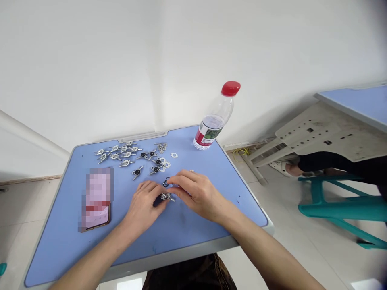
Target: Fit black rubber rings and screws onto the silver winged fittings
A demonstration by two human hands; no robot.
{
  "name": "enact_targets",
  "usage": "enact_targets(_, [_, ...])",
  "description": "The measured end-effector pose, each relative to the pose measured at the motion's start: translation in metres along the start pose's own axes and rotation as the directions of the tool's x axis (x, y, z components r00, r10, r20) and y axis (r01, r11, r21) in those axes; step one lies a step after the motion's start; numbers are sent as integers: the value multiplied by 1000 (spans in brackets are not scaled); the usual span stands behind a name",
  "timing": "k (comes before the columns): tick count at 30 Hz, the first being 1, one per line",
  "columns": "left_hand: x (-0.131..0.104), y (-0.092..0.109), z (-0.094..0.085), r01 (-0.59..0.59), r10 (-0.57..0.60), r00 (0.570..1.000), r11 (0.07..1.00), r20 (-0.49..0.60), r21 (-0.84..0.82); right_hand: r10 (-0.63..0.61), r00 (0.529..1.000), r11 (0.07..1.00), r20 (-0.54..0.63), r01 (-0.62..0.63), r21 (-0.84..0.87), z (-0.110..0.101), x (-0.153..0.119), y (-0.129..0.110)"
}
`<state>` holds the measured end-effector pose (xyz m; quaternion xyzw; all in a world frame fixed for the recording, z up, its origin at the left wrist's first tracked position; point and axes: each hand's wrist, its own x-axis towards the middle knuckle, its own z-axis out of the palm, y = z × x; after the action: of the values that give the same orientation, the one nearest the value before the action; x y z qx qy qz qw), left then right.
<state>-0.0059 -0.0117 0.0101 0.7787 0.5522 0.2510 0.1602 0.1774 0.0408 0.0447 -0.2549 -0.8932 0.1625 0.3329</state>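
Pinched by the left hand point(145, 203) around the middle of the counter point(193, 229), the small metal part point(165, 196) is best kept steady beside the right hand point(196, 191), whose hold I cannot tell.

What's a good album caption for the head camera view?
Left hand and right hand close together at a small metal part over a blue table, near a phone and bottle.

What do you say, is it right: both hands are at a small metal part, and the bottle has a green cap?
The cap of the bottle is red, not green, as the head view shows; the rest is right.
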Motion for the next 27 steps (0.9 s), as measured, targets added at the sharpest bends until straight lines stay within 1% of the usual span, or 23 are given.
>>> enact_targets(4, [-1,-2,1,-10,10,1000,1000,6,-26,25,1000,1000,-17,-25,-10,4,2,4])
enact_targets(8, [-1,-2,2,-26,26,1000,1000,2,12,35,999,999,-23,-35,-1,3,4,5])
enact_targets(12, [-1,-2,3,-52,52,999,998,-2,42,50,999,998,1,-50,34,3,6,6])
enact_targets(15, [-2,-3,4,-60,61,998,996,-8,59,37,999,996,27,-39,77,5,6,7])
enact_targets(17, [-2,-3,3,-53,54,998,997,-11,64,29,999,996,24,-31,87,7,6,8])
enact_targets(22, [-2,-2,1,-44,43,999,995,10,93,13,999,1000,42,-13,13,11,5,6])
enact_targets(24, [-1,-2,0,-41,40,999,996,20,79,3,998,1000,70,-3,5,10,5,6])
enact_targets(27, [-1,-2,0,-33,32,999,998,30,50,-15,996,999,93,11,53,7,5,8])
